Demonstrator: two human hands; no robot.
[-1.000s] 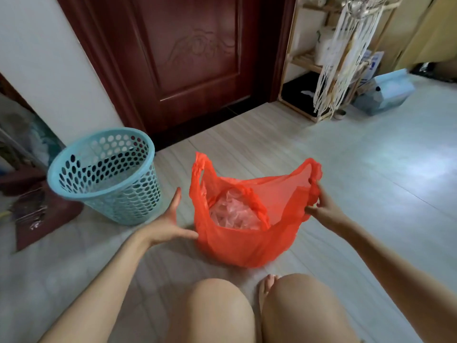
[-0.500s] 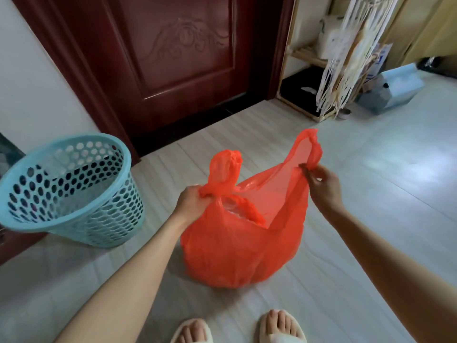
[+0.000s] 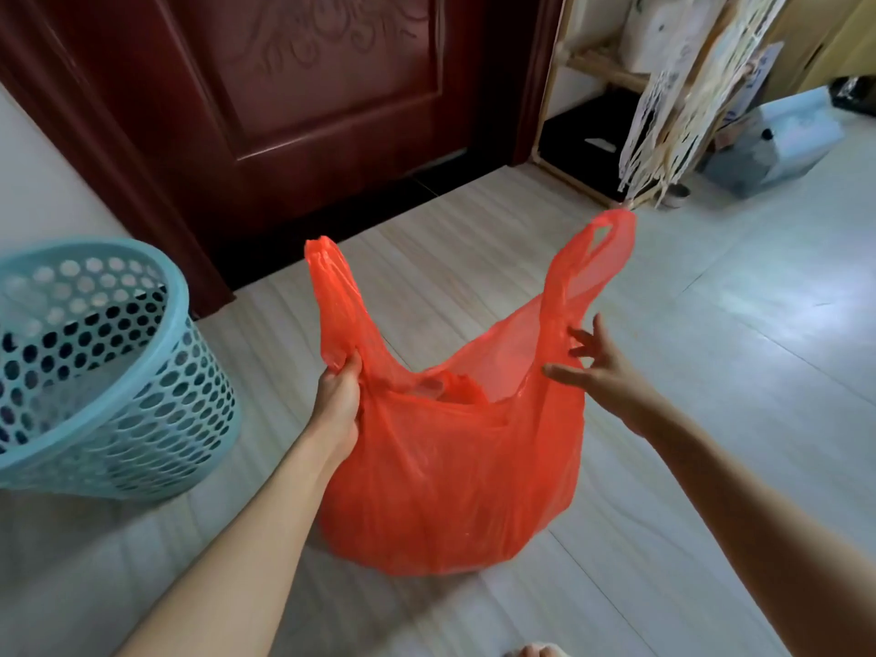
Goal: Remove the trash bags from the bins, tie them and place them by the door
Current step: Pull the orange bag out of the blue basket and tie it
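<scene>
A red plastic trash bag (image 3: 450, 471) hangs in front of me, its bottom low over the pale floor, and its mouth is open with two handles sticking up. My left hand (image 3: 339, 395) grips the base of the left handle. My right hand (image 3: 602, 372) is at the base of the right handle with fingers spread and straight, touching the plastic without closing on it. The light blue perforated bin (image 3: 175, 296) stands on the floor to the left, with no bag visible in it. The dark red door (image 3: 332, 101) is straight ahead, shut.
A wooden shelf (image 3: 592, 68) with a hanging cream fringe (image 3: 663, 125) stands right of the door. A pale blue box (image 3: 777, 144) lies on the floor beyond it. A white wall (image 3: 42, 182) runs behind the bin. My toes (image 3: 535, 652) show at the bottom edge.
My left hand took hold of the left handle and lifted the bag as I rose from a crouch. My right hand, which pinched the right handle, now has its fingers spread.
</scene>
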